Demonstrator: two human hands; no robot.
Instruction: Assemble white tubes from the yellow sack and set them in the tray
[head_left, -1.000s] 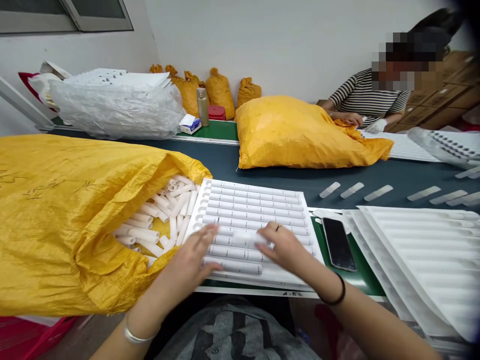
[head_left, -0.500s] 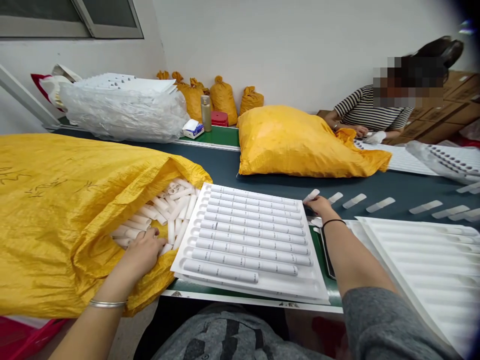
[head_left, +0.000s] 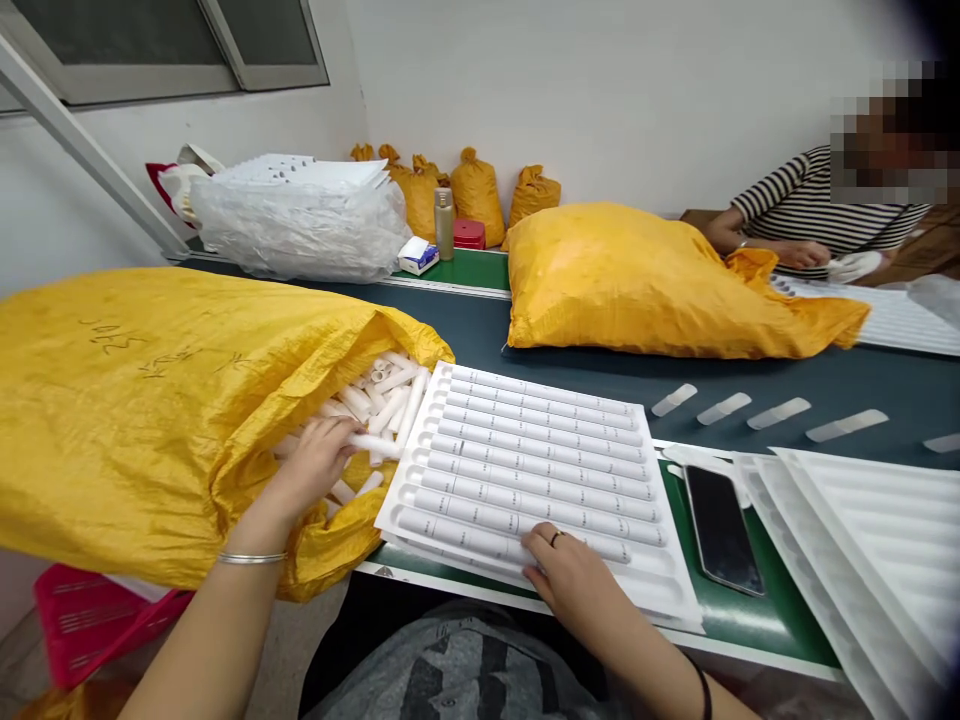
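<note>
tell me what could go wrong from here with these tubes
Loose tubes could spill from the open yellow sack where the left hand holds one. The right hand, at the tray, might nudge its front row out of line. The phone, lying right of the tray, could get knocked.

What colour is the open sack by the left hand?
The sack is yellow with dark markings; best seen in the head view.

The left hand [head_left: 319, 460] holds a white tube [head_left: 377, 445] at the mouth of an open yellow sack [head_left: 150, 400], the right hand [head_left: 574, 572] touches the nearest row of printed tubes [head_left: 459, 534] in a white tray [head_left: 675, 603], a phone [head_left: 724, 530] lies beside it, and a striped-shirted co-worker [head_left: 787, 200] is beyond the dark belt [head_left: 592, 373].
</note>
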